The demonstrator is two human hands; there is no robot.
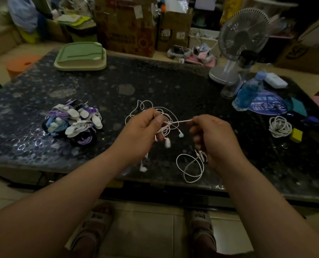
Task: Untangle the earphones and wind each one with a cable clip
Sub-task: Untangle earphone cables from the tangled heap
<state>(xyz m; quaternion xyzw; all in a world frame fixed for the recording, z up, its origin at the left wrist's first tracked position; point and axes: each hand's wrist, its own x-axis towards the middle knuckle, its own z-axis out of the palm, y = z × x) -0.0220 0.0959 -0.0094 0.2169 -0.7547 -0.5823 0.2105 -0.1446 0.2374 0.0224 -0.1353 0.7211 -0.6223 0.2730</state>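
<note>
I'm finding almost nothing legible here. I'm making out what looks like "SF" in a dark oval on the cardboard box (pixel 302 53) at far right. Print on the brown box (pixel 125 34) behind the worktop (pixel 155 81), the blue leaflet (pixel 266 107) and the sandal straps (pixel 97 216) is blurring beyond reading.
</note>
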